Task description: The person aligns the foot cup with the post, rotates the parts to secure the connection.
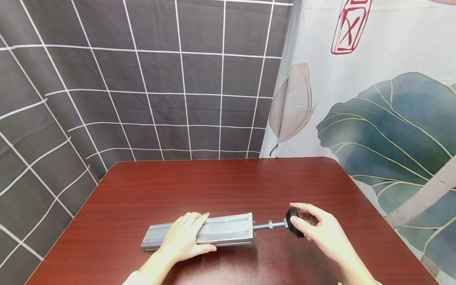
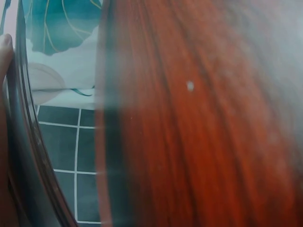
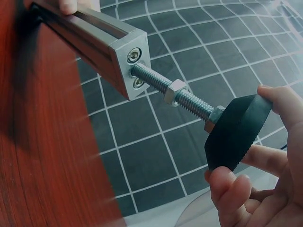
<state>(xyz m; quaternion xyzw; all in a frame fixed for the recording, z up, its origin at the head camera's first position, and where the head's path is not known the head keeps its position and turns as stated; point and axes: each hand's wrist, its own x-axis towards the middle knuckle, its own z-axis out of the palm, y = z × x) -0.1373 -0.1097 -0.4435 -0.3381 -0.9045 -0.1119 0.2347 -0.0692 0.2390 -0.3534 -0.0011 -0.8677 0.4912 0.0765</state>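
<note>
A silver aluminium profile (image 1: 228, 228) lies lengthwise on the table. My left hand (image 1: 185, 237) grips it around the middle, fingers over the top and thumb along the near side. From the profile's right end plate (image 3: 134, 59) sticks out a threaded rod (image 3: 152, 78) with a hex nut (image 3: 175, 91) partway along. At the rod's outer end is a black levelling foot (image 3: 236, 130), with another nut against it. Thumb and fingers of my right hand (image 1: 317, 227) pinch this foot by its rim. Two screw heads show in the end plate.
The reddish-brown wooden table (image 1: 213, 182) carries the profile near its front. Behind and to the left hangs a dark grid-patterned curtain (image 1: 160, 79). A white curtain with leaf prints (image 1: 395, 122) hangs at the right. The left wrist view shows mostly blurred tabletop (image 2: 199, 132).
</note>
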